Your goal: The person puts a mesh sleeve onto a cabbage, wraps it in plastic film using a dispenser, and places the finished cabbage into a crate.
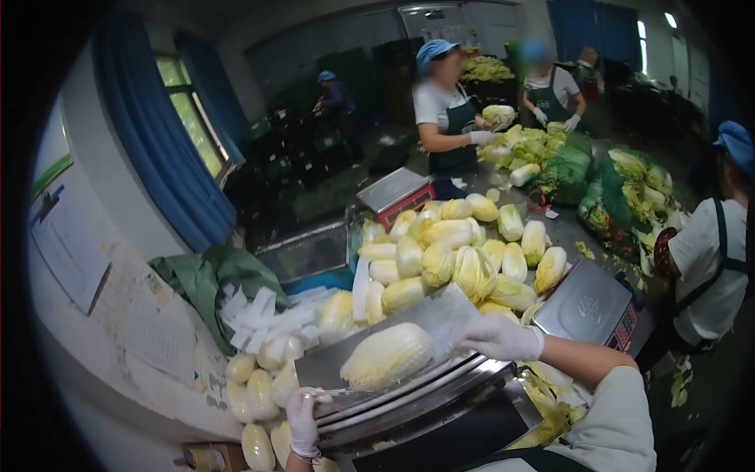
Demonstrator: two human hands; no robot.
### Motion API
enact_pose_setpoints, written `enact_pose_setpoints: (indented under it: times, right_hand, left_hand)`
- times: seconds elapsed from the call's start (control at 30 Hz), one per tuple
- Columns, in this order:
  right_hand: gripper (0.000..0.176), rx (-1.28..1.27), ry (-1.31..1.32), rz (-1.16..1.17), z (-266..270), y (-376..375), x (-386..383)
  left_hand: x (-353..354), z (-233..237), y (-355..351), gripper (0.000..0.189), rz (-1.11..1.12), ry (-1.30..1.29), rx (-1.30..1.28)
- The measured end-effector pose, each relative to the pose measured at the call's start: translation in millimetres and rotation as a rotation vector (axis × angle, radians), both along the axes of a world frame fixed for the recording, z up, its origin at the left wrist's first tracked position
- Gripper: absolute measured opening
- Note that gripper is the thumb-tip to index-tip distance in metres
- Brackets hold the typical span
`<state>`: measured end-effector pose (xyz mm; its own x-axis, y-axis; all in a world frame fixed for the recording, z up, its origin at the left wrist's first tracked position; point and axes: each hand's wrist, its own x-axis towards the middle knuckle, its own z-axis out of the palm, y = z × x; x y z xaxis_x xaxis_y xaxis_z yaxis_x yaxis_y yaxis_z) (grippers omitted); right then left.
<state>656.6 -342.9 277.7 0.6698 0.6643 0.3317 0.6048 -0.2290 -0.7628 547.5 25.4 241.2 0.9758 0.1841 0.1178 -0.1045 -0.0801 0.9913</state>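
Observation:
A napa cabbage (pixel 388 355) in a white foam net lies on the metal plate of a wrapping machine (pixel 316 366). Clear plastic film (pixel 340 391) stretches along the front edge of the plate, below the cabbage. At the lower left, my left hand (pixel 303 425), in a white glove, pinches the film's near end. My right hand (pixel 503 337), also gloved, is at the cabbage's right with its fingers closed on the film's other side. The film between the cabbage and my right hand is hard to make out.
Many napa cabbages (pixel 449 234) are piled behind the machine; wrapped ones (pixel 260 393) sit at left beside white foam nets (pixel 255 318). Scales (pixel 583 303) (pixel 395 189) flank the pile. Co-workers (pixel 450 118) (pixel 554 90) (pixel 712 252) stand around the table near green net sacks (pixel 568 169).

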Motion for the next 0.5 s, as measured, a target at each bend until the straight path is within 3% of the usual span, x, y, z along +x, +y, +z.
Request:
enact_pose_setpoints:
  times: [0.03,0.07,0.1,0.13,0.17,0.2,0.23,0.27,0.3,0.4,0.43,0.5]
  right_hand:
    - [0.016,0.106,-0.092,-0.046,6,7,12]
    - [0.017,0.095,-0.115,-0.078,-5,16,32]
    - [0.019,0.084,-0.136,-0.107,-27,25,63]
    - [0.021,0.072,-0.161,-0.133,-40,33,84]
    - [0.026,-0.074,-0.015,-0.093,-41,41,90]
    - [0.032,-0.219,0.133,-0.052,-49,50,90]
    - [0.042,-0.045,0.062,0.084,-111,60,108]
    - [0.054,-0.203,-0.131,0.241,-100,68,94]
    - [0.06,-0.162,-0.027,0.055,-148,78,90]
    - [0.069,-0.108,0.132,0.072,-117,69,61]
    - [0.07,-0.153,0.118,0.059,-107,60,49]
    - [0.066,-0.192,0.177,0.112,-85,40,13]
  left_hand:
    - [15,15,-4,0.016,0.063,-0.102,0.041]
    - [31,12,5,0.023,0.048,-0.058,0.275]
    - [52,-10,14,0.052,-0.003,-0.066,0.604]
    - [66,-32,16,0.092,-0.121,0.019,0.687]
    - [73,-42,7,0.119,-0.257,0.085,0.766]
    - [79,-58,-2,0.132,-0.376,0.035,0.76]
    - [82,-76,-4,0.133,-0.305,0.114,0.755]
    - [86,-80,-6,0.128,-0.299,0.099,0.587]
    - [88,-81,-6,0.123,-0.293,0.092,0.417]
    - [77,-70,-10,0.106,-0.303,0.004,0.304]
    - [65,-57,-12,0.092,-0.358,0.123,0.195]
    - [36,-21,-23,0.09,-0.465,0.152,0.333]
